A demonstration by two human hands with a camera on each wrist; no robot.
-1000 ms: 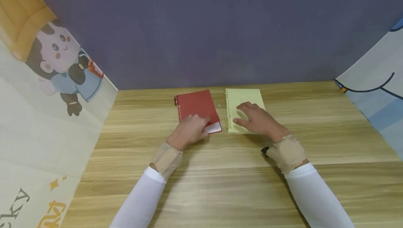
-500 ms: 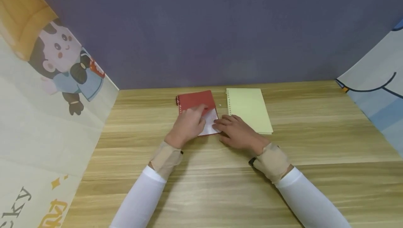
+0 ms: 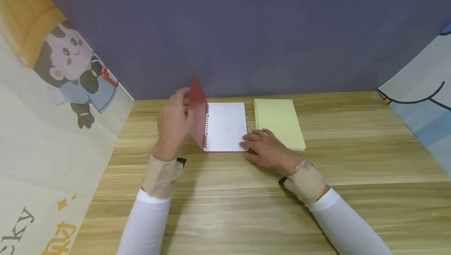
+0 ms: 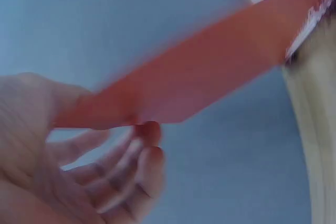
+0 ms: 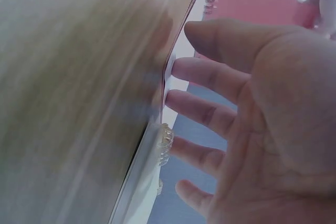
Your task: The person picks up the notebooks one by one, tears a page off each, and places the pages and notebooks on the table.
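A spiral-bound notebook lies with its lined white page showing, and its red cover is raised steeply on the left side. My left hand pinches the outer edge of that cover. In the left wrist view the thumb is against one face of the red cover and the fingers are behind it, a little blurred. My right hand rests at the notebook's lower right corner. Its fingers are nearly straight and touch the edge. Beside it on the right lies a closed pale yellow spiral notebook.
Both notebooks are on a wood-grain table. A dark blue-grey wall rises directly behind them. Light panels with cartoon prints stand at the left and right.
My left hand has swung left and up, lifting the red cover off the page. My right hand moved left from above the yellow notebook to the red notebook's edge and now stays there.
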